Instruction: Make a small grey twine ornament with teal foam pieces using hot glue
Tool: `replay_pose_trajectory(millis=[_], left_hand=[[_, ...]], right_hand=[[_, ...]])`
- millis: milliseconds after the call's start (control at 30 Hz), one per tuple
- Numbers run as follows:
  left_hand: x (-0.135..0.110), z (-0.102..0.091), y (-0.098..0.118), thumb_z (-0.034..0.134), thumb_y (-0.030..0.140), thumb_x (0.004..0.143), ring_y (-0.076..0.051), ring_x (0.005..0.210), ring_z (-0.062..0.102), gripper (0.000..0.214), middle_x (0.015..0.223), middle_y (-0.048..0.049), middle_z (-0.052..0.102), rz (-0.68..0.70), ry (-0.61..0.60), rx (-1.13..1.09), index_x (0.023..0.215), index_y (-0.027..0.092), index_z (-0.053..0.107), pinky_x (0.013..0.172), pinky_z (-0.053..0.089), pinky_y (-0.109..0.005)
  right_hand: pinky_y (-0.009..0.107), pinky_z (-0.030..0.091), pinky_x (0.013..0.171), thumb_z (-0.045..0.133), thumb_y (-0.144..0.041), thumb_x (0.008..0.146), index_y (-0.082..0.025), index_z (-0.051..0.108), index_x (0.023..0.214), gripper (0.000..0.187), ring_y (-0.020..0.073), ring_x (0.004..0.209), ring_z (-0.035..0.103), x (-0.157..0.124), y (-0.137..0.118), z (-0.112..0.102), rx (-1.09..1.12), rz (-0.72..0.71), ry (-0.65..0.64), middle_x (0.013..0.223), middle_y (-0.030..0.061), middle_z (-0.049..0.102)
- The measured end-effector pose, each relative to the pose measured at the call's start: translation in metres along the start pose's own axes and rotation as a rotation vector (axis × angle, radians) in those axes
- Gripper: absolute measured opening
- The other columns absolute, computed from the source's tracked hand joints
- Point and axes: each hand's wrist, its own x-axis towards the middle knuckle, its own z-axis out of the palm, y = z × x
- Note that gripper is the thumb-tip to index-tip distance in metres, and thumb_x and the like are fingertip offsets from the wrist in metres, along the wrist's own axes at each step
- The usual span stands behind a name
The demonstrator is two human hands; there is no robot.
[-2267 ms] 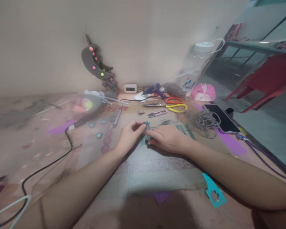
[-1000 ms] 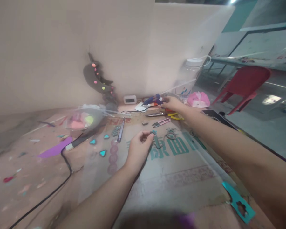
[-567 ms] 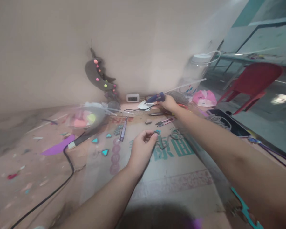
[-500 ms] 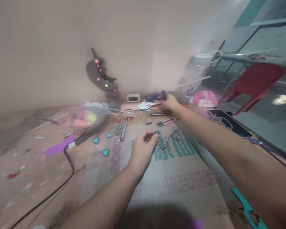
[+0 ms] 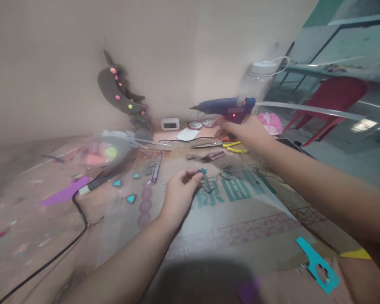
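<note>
The right hand (image 5: 247, 128) grips the blue plastic glue gun (image 5: 220, 106), raised beyond the printed tan sheet (image 5: 228, 221); the left hand (image 5: 180, 188) pinches the thin grey cord (image 5: 207, 184) low over that sheet. The gun looks rigid, fairly light, best held behind its nozzle (image 5: 194, 107); the cord, soft. The right arm (image 5: 310, 177) is outstretched, the left forearm (image 5: 131, 251) slanting inward.

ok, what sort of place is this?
Probably an indoor craft workspace: a glue gun in the right hand, pink-handled snips and small turquoise hearts.
</note>
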Motion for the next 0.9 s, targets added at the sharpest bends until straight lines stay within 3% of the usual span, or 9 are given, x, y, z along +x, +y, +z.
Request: replay_pose_trajectory(millis=[100, 233, 467, 700, 800, 900], left_hand=[[0.000, 0.000, 0.000, 0.075, 0.033, 0.076, -0.011, 0.068, 0.062, 0.022, 0.079, -0.0014, 0.071, -0.028, -0.006, -0.032, 0.090, 0.016, 0.071, 0.068, 0.047, -0.023], [-0.002, 0.000, 0.005, 0.075, 0.033, 0.076, -0.011, 0.068, 0.063, 0.022, 0.077, -0.0011, 0.072, -0.037, -0.006, -0.024, 0.090, 0.016, 0.072, 0.069, 0.048, -0.023], [-0.005, 0.000, 0.012, 0.075, 0.034, 0.077, -0.011, 0.066, 0.059, 0.019, 0.073, -0.0002, 0.070, -0.037, 0.033, 0.055, 0.082, 0.016, 0.070, 0.068, 0.047, -0.024], [-0.007, -0.001, 0.013, 0.071, 0.040, 0.080, -0.013, 0.068, 0.059, 0.024, 0.076, -0.0012, 0.069, -0.024, 0.017, 0.119, 0.085, 0.017, 0.068, 0.069, 0.046, -0.026], [-0.007, 0.000, 0.015, 0.070, 0.040, 0.081, -0.013, 0.069, 0.059, 0.022, 0.074, -0.0006, 0.067, -0.016, 0.035, 0.152, 0.083, 0.018, 0.066, 0.070, 0.046, -0.026], [-0.007, 0.000, 0.015, 0.068, 0.036, 0.080, -0.014, 0.068, 0.059, 0.018, 0.067, 0.0004, 0.064, 0.006, 0.058, 0.168, 0.078, 0.018, 0.064, 0.069, 0.045, -0.026]], right_hand=[[0.032, 0.060, 0.072, 0.068, -0.032, 0.085, -0.020, 0.074, 0.094, 0.016, 0.0220, 0.077, 0.074, -0.032, -0.005, -0.005, -0.009, -0.001, -0.038, 0.078, 0.0060, 0.076], [0.031, 0.058, 0.066, 0.068, -0.033, 0.085, -0.021, 0.074, 0.091, 0.015, 0.0216, 0.075, 0.073, -0.061, 0.007, -0.008, -0.020, 0.010, -0.002, 0.078, 0.0051, 0.076], [0.035, 0.058, 0.074, 0.071, -0.040, 0.081, -0.023, 0.068, 0.077, 0.018, 0.0213, 0.075, 0.070, -0.085, 0.044, -0.007, 0.011, 0.033, 0.010, 0.079, 0.0034, 0.074], [0.041, 0.057, 0.087, 0.062, -0.056, 0.086, -0.027, 0.070, 0.081, 0.030, 0.0255, 0.090, 0.071, -0.099, 0.055, -0.013, -0.052, -0.041, -0.139, 0.089, 0.0034, 0.076], [0.037, 0.057, 0.080, 0.063, -0.053, 0.087, -0.028, 0.071, 0.085, 0.026, 0.0246, 0.088, 0.071, -0.103, 0.054, -0.011, -0.132, -0.066, -0.209, 0.089, 0.0023, 0.076], [0.034, 0.055, 0.067, 0.067, -0.053, 0.084, -0.026, 0.070, 0.084, 0.026, 0.0234, 0.078, 0.070, -0.108, 0.055, -0.008, -0.200, -0.105, -0.200, 0.083, 0.0033, 0.074]])
